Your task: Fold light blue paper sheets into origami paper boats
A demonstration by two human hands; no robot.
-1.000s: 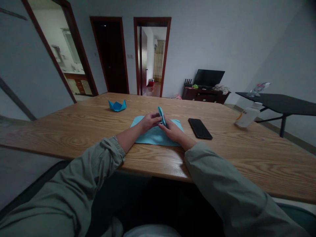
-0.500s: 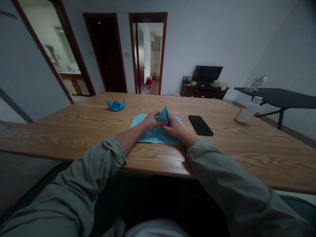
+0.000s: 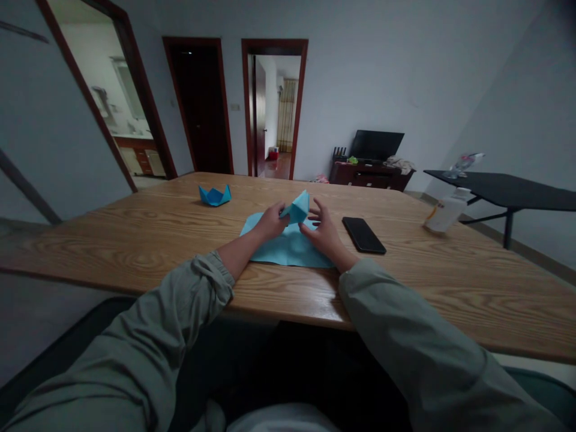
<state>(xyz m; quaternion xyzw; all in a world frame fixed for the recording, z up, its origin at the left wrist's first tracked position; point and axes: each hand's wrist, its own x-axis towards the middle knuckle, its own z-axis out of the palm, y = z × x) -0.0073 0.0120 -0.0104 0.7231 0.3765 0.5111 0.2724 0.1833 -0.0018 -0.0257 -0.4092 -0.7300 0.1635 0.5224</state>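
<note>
My left hand (image 3: 270,221) pinches a small folded piece of light blue paper (image 3: 297,210) and holds it just above the table. Beside it, my right hand (image 3: 323,231) has its fingers spread apart, close to the folded piece; whether they touch it I cannot tell. Under both hands a flat sheet of light blue paper (image 3: 279,249) lies on the wooden table (image 3: 135,240). A finished blue paper boat (image 3: 215,195) stands further back on the left.
A black phone (image 3: 363,234) lies flat to the right of the sheet. A white bottle (image 3: 443,213) lies tilted near the table's right side. A black side table (image 3: 508,189), a TV stand and open doorways are behind.
The folded paper has turned from a narrow edge-on shape to a wider pointed one. My right hand has let go and spread its fingers. The camera view shifted slightly.
</note>
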